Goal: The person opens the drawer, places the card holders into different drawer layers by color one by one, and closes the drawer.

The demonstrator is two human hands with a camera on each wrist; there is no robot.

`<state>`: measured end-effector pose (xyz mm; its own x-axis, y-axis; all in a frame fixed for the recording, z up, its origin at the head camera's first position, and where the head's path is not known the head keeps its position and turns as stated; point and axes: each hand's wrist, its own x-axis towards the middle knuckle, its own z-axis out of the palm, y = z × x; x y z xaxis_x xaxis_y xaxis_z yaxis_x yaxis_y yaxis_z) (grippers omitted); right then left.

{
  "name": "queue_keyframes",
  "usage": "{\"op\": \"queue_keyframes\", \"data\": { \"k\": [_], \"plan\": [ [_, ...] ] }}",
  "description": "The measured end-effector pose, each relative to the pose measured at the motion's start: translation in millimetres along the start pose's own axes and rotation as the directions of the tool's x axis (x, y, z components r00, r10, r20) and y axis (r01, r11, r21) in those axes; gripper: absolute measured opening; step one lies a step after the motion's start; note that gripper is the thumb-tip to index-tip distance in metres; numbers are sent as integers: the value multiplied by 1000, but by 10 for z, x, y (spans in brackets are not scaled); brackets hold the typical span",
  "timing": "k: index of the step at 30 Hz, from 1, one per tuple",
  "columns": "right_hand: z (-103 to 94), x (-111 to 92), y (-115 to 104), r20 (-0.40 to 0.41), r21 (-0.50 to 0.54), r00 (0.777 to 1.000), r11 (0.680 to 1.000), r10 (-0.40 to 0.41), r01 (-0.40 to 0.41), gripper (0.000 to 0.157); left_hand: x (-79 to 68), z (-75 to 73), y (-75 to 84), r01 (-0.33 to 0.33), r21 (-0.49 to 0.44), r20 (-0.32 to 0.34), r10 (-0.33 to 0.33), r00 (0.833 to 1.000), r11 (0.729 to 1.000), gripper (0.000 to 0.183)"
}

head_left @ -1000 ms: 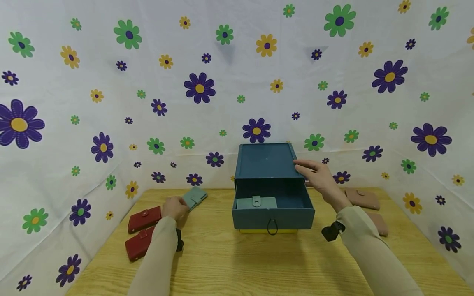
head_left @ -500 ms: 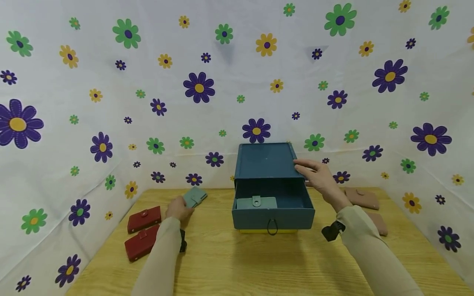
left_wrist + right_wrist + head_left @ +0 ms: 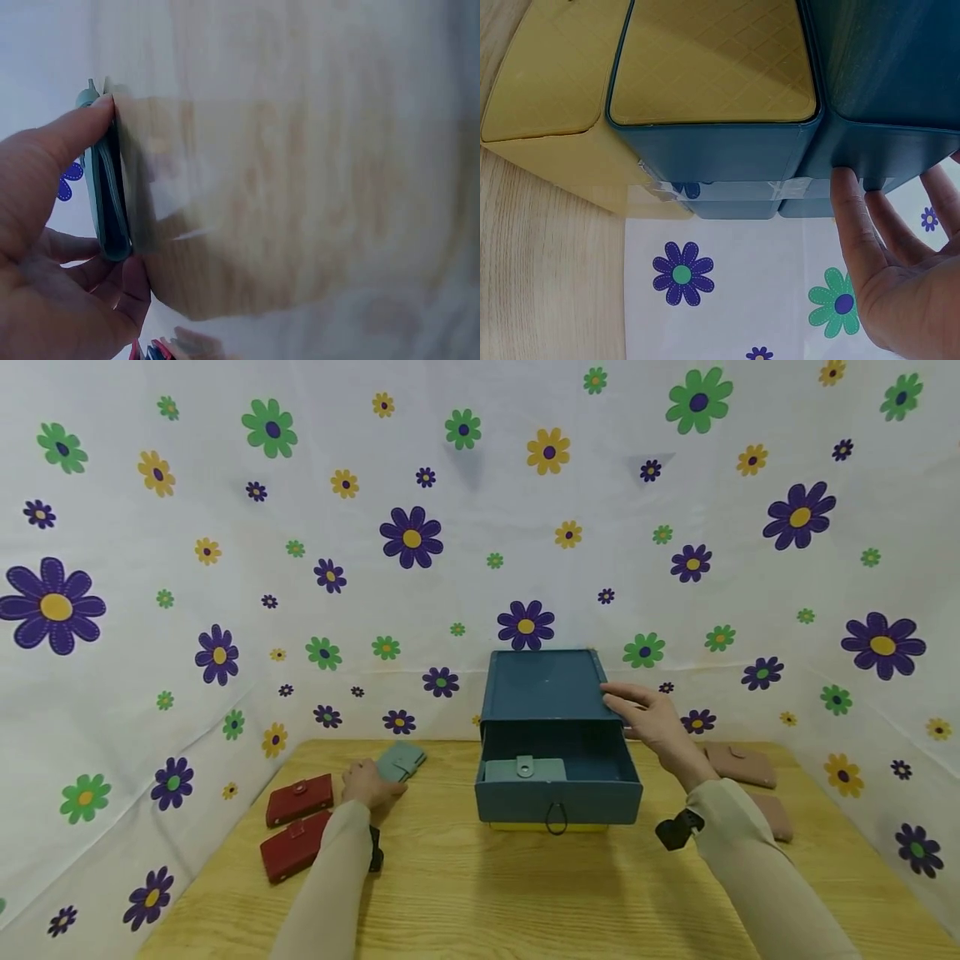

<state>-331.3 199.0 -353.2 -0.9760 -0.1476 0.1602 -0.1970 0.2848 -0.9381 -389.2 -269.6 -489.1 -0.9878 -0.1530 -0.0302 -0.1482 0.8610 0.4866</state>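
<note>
A pale teal snap wallet (image 3: 401,762) lies at the back left of the wooden table. My left hand (image 3: 369,783) is at its near left edge; in the left wrist view the thumb and fingers (image 3: 133,296) close round the wallet (image 3: 109,195), seen end-on. Right of centre stands a blue drawer unit (image 3: 547,685) with its top drawer (image 3: 557,802) pulled out. Another teal wallet (image 3: 525,769) is inside that drawer, on the left. My right hand (image 3: 656,727) rests straight fingertips against the unit's right side, as the right wrist view shows too.
Two red wallets (image 3: 300,800) lie at the left, beside my left forearm. Two dusty pink wallets (image 3: 741,765) lie at the right, partly behind my right arm. Below the blue drawer the stack has yellow parts (image 3: 712,60). A flowered cloth (image 3: 480,485) walls the table's back and sides.
My left hand has turned and shifted slightly at the teal wallet, its thumb now pointing right. The wallet and right hand stay in place; the head view has swung slightly left.
</note>
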Motion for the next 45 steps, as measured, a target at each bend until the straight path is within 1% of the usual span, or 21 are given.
{"op": "queue_keyframes", "data": {
  "k": [5, 11, 14, 17, 19, 24, 33, 39, 42, 45],
  "plan": [
    [11, 6, 31, 4, -6, 1000, 1000, -1, 1, 55, -32, 10, 3, -1, 38, -17, 2, 1000, 999, 78],
    [0, 1, 30, 5, -8, 1000, 1000, -2, 2, 55, -41, -27, 18, -10, 35, -19, 11, 1000, 999, 62],
    [-12, -1, 23, 6, -1, 1000, 1000, -6, 6, 54, -35, -67, 39, -13, 0, -17, 13, 1000, 1000, 52],
    [-19, 3, 12, 1, 3, 1000, 1000, -9, 9, 54, -29, -114, 54, -12, -64, -11, 12, 1000, 998, 46],
    [-21, 7, 7, -2, 0, 1000, 1000, -9, 9, 54, -24, -137, 56, -13, -114, -5, 12, 1000, 993, 47],
    [-19, 8, 0, 2, -11, 1000, 1000, -4, 4, 55, -26, -148, 31, 4, -181, -15, -7, 1000, 983, 54],
    [-8, 0, 7, 5, -8, 1000, 1000, -10, 10, 54, -66, -149, -17, -19, -215, -95, -1, 995, 976, 58],
    [-6, 1, 13, 5, -1, 1000, 1000, -18, 18, 54, -100, -204, 45, -30, -285, -106, -1, 994, 958, 63],
    [-4, 8, 19, 0, -2, 1000, 1000, -18, 18, 54, -106, -229, 67, -54, -282, -120, 20, 993, 958, 63],
    [1, 22, 33, 2, -1, 1000, 1000, -13, 13, 55, -108, -240, 54, -77, -271, -140, 40, 989, 960, 64]
  ]
}}
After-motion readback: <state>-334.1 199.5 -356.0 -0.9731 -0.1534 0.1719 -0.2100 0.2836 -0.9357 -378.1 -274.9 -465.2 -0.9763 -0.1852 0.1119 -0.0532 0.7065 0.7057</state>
